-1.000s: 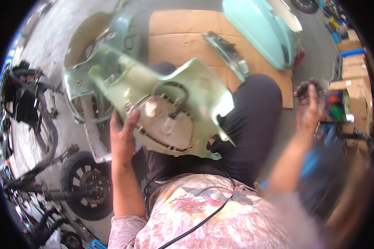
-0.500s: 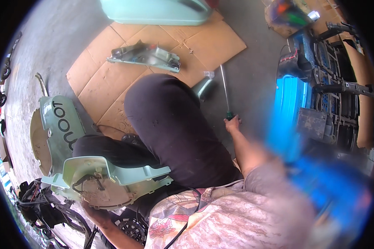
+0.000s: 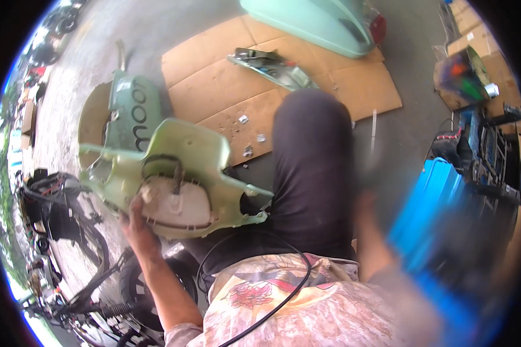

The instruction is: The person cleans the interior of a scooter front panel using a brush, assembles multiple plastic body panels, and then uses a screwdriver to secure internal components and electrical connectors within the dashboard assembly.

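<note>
My left hand (image 3: pixel 136 224) grips the lower left edge of a pale green plastic scooter panel (image 3: pixel 194 141), which is tilted over my lap with its inner side up. Set into it is an oval white housing (image 3: pixel 182 209) with a dark cable on it. To the right of my raised knee, my right hand (image 3: pixel 364 188) is smeared by motion. From it a thin metal screwdriver shaft (image 3: pixel 374 130) points away from me; its handle is lost in the blur. Behind the panel stands another green body panel (image 3: pixel 136 107) with dark lettering.
Flattened cardboard (image 3: pixel 214 69) lies ahead, bearing a narrow trim part (image 3: pixel 275 68), a large green body cover (image 3: pixel 307 23) and small scraps. A stripped scooter frame (image 3: pixel 63 211) is at left. On the right are a blue crate (image 3: pixel 425 194), dark racks and a colourful box (image 3: pixel 463 81).
My left hand has raised the panel and turned more of its inside toward me. The view has swung left. My right hand, which held the green-handled screwdriver, is now blurred.
</note>
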A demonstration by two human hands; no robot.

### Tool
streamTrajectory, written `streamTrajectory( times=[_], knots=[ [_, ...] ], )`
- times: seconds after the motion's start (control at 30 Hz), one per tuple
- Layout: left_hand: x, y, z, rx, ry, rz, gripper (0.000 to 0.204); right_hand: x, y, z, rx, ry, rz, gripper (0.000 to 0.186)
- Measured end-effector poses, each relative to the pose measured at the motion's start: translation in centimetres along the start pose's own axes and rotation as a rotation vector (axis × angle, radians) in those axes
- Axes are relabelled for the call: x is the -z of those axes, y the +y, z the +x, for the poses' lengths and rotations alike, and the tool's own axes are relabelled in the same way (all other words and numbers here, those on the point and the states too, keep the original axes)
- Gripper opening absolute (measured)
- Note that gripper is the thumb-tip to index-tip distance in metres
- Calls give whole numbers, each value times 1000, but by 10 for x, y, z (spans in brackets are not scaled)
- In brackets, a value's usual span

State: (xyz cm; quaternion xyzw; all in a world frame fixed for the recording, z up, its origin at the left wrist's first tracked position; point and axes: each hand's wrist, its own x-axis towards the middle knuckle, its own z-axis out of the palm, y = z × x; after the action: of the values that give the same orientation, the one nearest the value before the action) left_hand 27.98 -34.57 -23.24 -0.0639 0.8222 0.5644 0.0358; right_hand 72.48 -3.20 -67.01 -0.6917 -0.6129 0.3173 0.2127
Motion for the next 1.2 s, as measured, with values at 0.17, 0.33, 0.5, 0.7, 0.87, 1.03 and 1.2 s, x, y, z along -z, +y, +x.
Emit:
streamTrajectory(
  times=[0.17, 0.33, 0.5, 0.7, 0.87, 1.03, 1.2],
  knots=[
    [0, -7, -20, -152, -17, 61, 44, 99, -146, -5, 97, 47, 478, 52],
    [1, -24, -16, -404, -41, 30, 39, 209, -352, -88, 570, -539, 494, 72],
    [3, -24, -20, -253, -34, -119, 40, 248, -425, -165, 924, -656, 180, 70],
    [2, -24, -20, -255, -4, -82, 37, 270, -462, -198, 1182, -760, -178, 60],
    [3, -24, -21, -237, 2, -70, 35, 282, -478, -206, 1224, -767, -245, 56],
    [-1, -23, -20, -349, 55, 14, 36, 299, -492, -212, 1260, -720, -281, 55],
    [-3, -21, -21, -361, 82, 6, 36, 306, -510, -221, 1269, -720, -362, 55]
  ],
)
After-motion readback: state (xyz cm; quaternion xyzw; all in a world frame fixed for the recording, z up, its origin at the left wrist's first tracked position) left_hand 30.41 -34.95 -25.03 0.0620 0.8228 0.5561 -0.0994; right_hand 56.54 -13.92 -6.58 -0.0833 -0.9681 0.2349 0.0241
